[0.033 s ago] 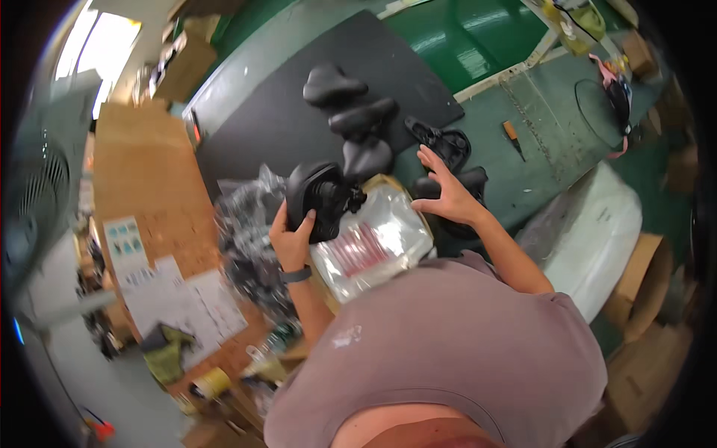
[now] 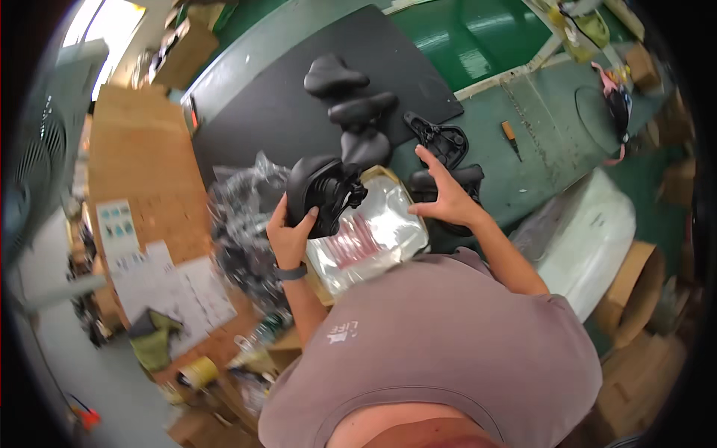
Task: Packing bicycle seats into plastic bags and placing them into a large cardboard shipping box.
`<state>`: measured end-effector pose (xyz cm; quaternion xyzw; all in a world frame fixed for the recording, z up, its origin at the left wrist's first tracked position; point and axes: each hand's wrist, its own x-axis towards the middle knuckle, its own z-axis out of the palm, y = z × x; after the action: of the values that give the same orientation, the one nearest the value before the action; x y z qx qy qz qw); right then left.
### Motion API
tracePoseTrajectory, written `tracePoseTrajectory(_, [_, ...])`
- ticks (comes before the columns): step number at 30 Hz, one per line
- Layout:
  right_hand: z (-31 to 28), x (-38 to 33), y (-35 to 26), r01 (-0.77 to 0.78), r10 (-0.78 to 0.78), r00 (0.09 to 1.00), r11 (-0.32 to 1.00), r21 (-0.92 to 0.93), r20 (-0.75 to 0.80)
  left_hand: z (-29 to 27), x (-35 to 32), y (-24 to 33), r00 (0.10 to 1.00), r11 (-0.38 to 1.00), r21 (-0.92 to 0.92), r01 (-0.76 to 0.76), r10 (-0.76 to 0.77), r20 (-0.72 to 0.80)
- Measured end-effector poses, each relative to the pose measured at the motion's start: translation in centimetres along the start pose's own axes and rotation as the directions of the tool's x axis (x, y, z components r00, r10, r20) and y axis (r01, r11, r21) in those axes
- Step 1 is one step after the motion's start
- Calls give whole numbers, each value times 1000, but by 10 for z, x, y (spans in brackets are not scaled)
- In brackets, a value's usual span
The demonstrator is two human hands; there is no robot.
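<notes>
One black saddle is gripped in the left hand alone, so it could tip onto the single plastic-covered box between the hands if that one-sided hold slipped. Three saddles lie on the bench ahead, between both hands. The right hand, empty with fingers spread, has one upturned saddle just beyond and, half hidden, perhaps a second one beneath.

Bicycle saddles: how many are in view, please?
6 at least: one bicycle saddle in the left hand; three saddles lined up on the dark mat; one upturned saddle beyond the right hand; another saddle partly behind that hand, where more may be hidden.
</notes>
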<state>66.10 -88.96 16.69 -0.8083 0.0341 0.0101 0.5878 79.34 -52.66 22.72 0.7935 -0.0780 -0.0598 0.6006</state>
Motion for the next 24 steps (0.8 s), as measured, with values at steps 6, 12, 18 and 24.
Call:
tracePoseTrajectory(6, [55, -73, -10, 227, -177, 971, 893, -389, 159, 21, -60, -48, 943, 962, -201, 185, -116, 313])
tracePoseTrajectory(12, [67, -177, 49, -765, 662, 640, 593, 249, 390, 142, -93, -188, 944, 897, -296, 329, -322, 71])
tracePoseTrajectory(18, [76, -291, 86, -738, 734, 675, 672, -62, -77, 205, -136, -317, 967, 813, 573, 106, -219, 132])
tracePoseTrajectory(24, [86, -302, 47, -709, 822, 567, 520, 476, -52, 201, -147, -305, 984, 871, 470, 142, -176, 29])
